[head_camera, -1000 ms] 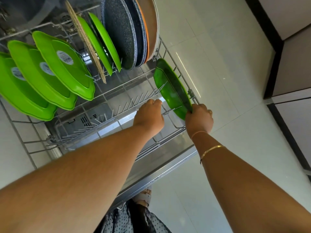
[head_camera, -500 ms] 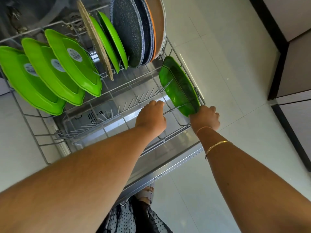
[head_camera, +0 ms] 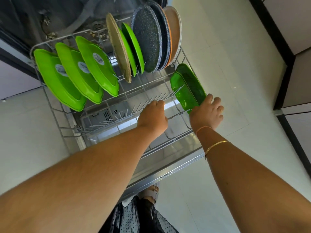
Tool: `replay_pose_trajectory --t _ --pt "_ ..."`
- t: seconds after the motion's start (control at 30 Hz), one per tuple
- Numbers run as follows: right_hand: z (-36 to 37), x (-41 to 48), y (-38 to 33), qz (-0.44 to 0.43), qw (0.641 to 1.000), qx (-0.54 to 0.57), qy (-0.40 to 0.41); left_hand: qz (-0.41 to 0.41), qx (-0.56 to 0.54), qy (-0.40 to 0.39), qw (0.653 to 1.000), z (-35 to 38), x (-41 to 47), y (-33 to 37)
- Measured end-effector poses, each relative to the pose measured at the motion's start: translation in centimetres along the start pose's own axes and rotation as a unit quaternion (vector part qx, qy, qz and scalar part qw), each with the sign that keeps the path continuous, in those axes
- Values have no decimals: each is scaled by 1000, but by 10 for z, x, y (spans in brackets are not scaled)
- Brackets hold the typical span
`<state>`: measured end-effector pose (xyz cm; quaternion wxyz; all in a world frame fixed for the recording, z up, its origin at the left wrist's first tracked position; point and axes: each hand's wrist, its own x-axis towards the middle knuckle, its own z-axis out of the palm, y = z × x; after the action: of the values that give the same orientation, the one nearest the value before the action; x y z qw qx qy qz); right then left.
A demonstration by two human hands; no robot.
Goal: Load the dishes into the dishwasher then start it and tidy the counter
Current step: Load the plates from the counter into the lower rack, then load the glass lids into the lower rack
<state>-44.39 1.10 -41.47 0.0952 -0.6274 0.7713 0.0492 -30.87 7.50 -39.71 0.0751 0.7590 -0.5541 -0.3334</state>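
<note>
The dark green plate (head_camera: 187, 88) now stands tilted on its edge along the right edge of the lower rack (head_camera: 168, 140), toward its near right corner, lodged among the tines. A second ago the right hand (head_camera: 207, 113) was curled round the plate's lower corner. Now its fingers have spread and straightened, with only the thumb and palm against that corner, so the plate looks seated and the hand seems about to let go. The left hand (head_camera: 153, 117) stays clamped on a wire by the row of tines in the middle of the rack's near half, apparently steadying the rack. Loading looks well along, though starting the machine and tidying the counter are still ahead. Along the rack's left edge, three bright green trays (head_camera: 79, 71) lean in a row. Across the far edge stand a woven round mat (head_camera: 117, 46), two green round plates (head_camera: 133, 47), dark speckled plates (head_camera: 148, 37) and, at the far right corner, a pale plate with an orange rim (head_camera: 174, 27). The near half holds only bare tines. The rack is pulled out over the open dishwasher door (head_camera: 168, 162).
</note>
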Motion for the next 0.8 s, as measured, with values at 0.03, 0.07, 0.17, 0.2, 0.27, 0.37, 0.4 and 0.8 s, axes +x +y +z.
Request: replay_pose_trajectory --t 0.03,0.07,0.17,0.2,0.27,0.37,0.4,0.8 --pt "-1 -9 -6 -31 999 -6 1 -4 2 -1 1000 -5 -4 -1" --pt "-4 -19 -14 -65 998 -15 -2 -8 5 2 1000 -12 -8 -3" --pt "-22 -47 -48 -158 987 -26 -14 -5 48 4 999 -42 -18 -10" --pt "-29 -57 -60 -192 981 -27 -25 -7 69 9 998 -54 -21 -14" --pt "-47 -78 -89 -257 966 -20 -35 -20 106 25 994 -83 -33 -22" --pt "-79 -120 -124 -375 927 6 -20 -36 138 52 988 -125 -64 -37" --pt "-96 -137 -136 -405 914 -3 -25 -43 142 58 987 -142 -81 -43" --pt "-264 -340 -291 -726 682 -48 74 -177 45 342 922 -338 -324 -131"
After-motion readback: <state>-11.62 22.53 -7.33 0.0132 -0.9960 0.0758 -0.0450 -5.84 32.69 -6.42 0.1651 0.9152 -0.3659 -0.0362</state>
